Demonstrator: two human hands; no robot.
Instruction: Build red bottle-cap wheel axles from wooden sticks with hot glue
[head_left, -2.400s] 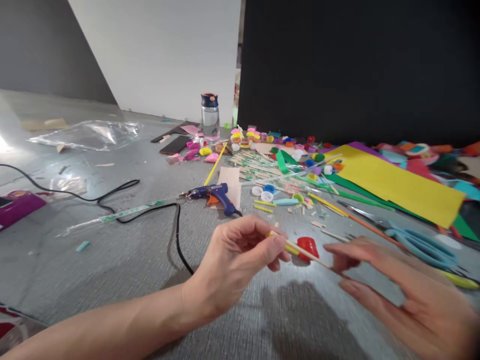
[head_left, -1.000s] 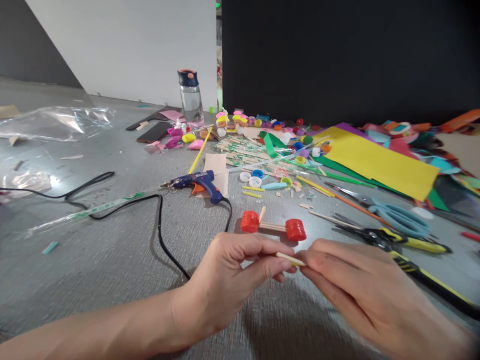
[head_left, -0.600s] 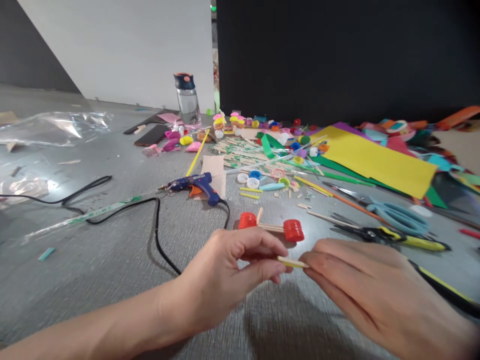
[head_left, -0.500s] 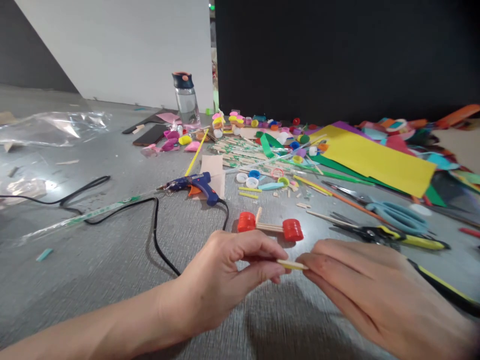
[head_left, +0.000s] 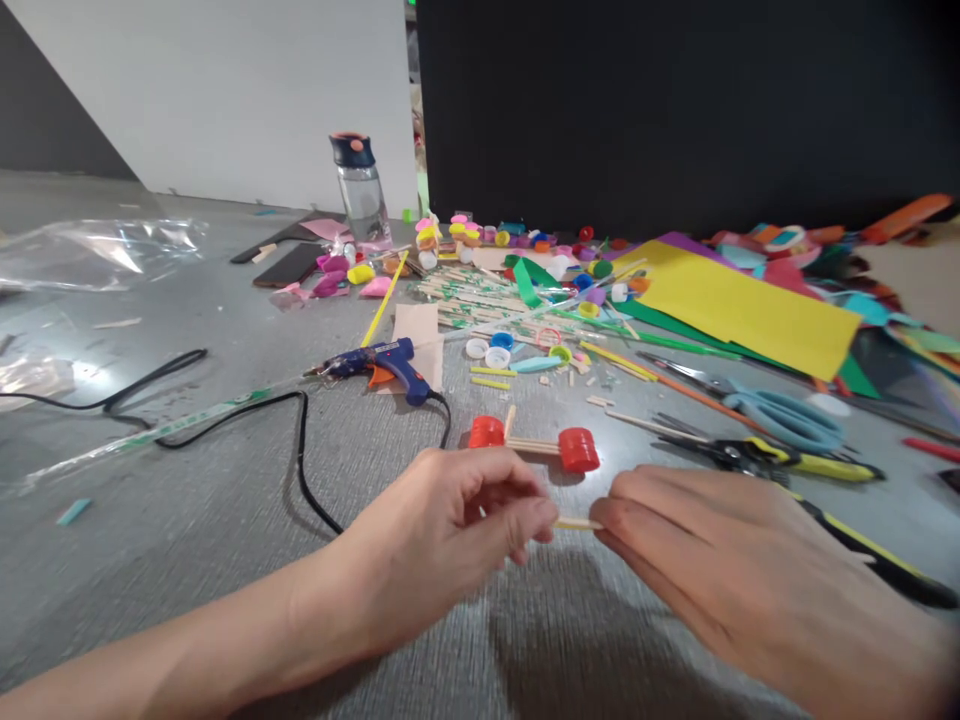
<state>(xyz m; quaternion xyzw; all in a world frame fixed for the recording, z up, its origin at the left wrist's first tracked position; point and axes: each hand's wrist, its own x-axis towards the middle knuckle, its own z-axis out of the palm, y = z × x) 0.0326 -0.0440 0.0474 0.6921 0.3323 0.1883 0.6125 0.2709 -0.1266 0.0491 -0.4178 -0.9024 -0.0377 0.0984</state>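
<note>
The left hand (head_left: 457, 540) and right hand (head_left: 697, 570) cover the two ends of the stick (head_left: 576, 523). The right wrist is blurred and leaves the picture. The left edge cuts off the clear bag (head_left: 112, 255); the right hand hides part of the pliers (head_left: 832, 465). Some scraps (head_left: 547, 379) are too small to identify.

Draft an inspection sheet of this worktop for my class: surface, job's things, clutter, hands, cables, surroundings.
Surface: grey tabletop, littered with small scraps.
Job's things: short stick held between both hands.
Clutter: red cap stacks with sticks between them, scissors, pliers, bottle caps, yellow sheet.
Hands: left hand and right hand each pinch the short stick.
Cables: black cord winds across the left side, near the glue gun.
Surroundings: standing water bottle, white panel and black panel behind.
</note>
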